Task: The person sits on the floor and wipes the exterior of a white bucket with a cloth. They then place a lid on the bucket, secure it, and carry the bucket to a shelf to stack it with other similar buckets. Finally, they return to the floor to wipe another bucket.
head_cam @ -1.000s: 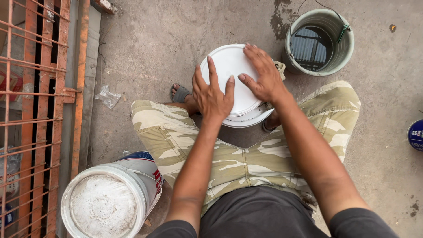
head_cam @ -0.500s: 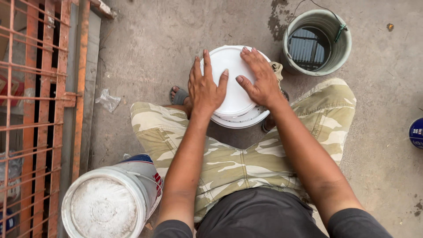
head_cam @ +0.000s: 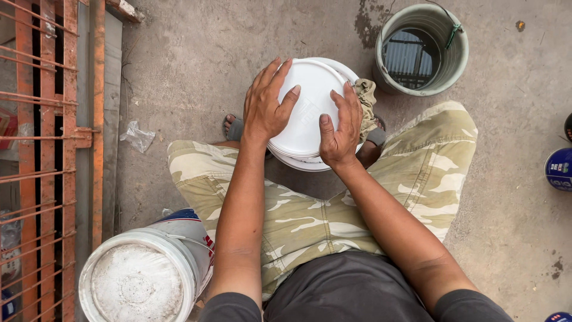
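Rough grey concrete floor [head_cam: 196, 53] underfoot. Orange metal grate [head_cam: 42, 149] along the nine o'clock edge; white lidded bucket [head_cam: 143, 274] at seven o'clock. Left hand [head_cam: 265, 107] laid flat on the white lid [head_cam: 310, 113], fingers spread and curling over its ten o'clock rim. Right hand [head_cam: 339, 134] gripping the lid's four o'clock edge, thumb on top. Lid centred, between camouflage-clad knees, on a white bucket. Water-filled grey-green bucket [head_cam: 423, 50] at one o'clock; blue can [head_cam: 559, 170] at three o'clock.
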